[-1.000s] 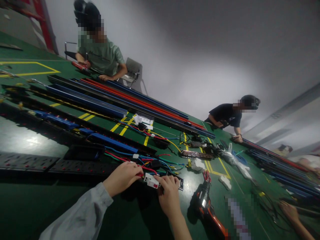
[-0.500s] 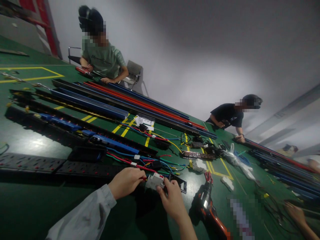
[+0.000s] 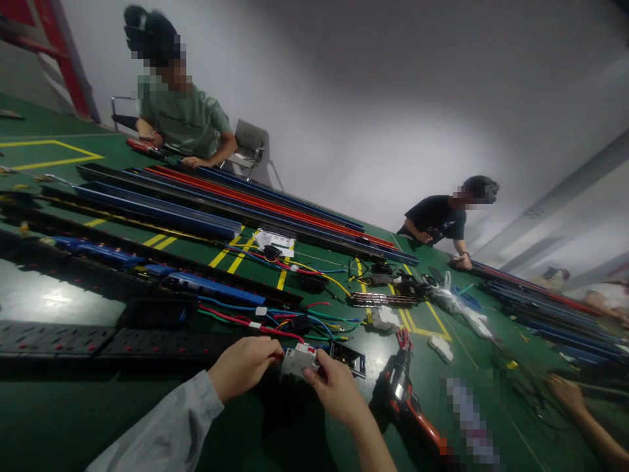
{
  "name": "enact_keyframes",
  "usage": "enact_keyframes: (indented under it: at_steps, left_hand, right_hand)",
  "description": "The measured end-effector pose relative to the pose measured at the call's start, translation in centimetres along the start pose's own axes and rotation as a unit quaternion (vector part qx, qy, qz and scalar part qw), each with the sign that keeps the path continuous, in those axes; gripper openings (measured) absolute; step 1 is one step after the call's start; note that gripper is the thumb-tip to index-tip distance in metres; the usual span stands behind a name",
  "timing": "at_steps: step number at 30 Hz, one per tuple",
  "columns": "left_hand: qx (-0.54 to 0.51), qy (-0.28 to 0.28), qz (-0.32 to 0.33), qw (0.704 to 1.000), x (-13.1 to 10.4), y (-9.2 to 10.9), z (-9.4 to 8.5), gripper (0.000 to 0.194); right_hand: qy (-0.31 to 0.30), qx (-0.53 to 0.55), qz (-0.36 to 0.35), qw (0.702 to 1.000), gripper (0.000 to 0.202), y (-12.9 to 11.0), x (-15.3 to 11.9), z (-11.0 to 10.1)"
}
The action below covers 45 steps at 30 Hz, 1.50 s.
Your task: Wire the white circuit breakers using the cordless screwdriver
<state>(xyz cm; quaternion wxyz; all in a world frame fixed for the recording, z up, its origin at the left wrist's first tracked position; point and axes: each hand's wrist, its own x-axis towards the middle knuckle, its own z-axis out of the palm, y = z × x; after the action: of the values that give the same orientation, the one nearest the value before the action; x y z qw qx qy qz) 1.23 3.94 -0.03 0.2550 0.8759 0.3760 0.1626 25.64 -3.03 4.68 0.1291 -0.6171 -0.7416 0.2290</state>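
My right hand [image 3: 339, 388] grips the right side of a white circuit breaker [image 3: 299, 360] between thumb and fingers. On the breaker's left side, my left hand [image 3: 248, 367] pinches a red wire [image 3: 276, 333] close to the breaker. Just behind the breaker lies a small black metal box [image 3: 350, 359]. A bundle of red, blue and green wires with white tags [image 3: 255, 325] runs behind my hands. To the right, an orange and black power screwdriver [image 3: 403, 393] rests on the green table [image 3: 236, 432].
Long black and blue strips [image 3: 216, 288] cover the left and middle. More white breakers [image 3: 385, 318], a plastic bag [image 3: 459, 308] and cables lie rightward. Two people [image 3: 184, 124] work across the table; another person's hand [image 3: 565, 392] is at the right.
The whole view has shifted, so most things appear further left. My two hands still hold the breaker and wire, with the breaker slightly turned.
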Motion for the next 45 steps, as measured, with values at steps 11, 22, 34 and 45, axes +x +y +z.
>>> enact_keyframes:
  at_steps: [11, 22, 34, 45]
  left_hand:
    - [0.015, -0.009, 0.012, 1.000, 0.1, -0.1, 1.1, 0.022]
    - [0.024, 0.022, 0.048, 0.998, -0.6, 1.8, -0.2, 0.020]
    - [0.026, 0.024, 0.080, 0.996, -0.9, 1.1, 0.2, 0.026]
    - [0.045, 0.018, 0.085, 0.995, -0.9, 0.7, 1.4, 0.030]
  right_hand:
    - [0.016, 0.182, -0.001, 0.983, 0.032, 0.9, -0.5, 1.9]
    - [0.033, 0.141, 0.006, 0.989, 0.025, 1.7, -1.3, 2.0]
    - [0.022, 0.079, -0.013, 0.997, 0.016, 1.1, -1.5, 1.8]
    - [0.043, -0.045, -0.013, 0.998, 0.006, 0.1, -2.3, 2.1]
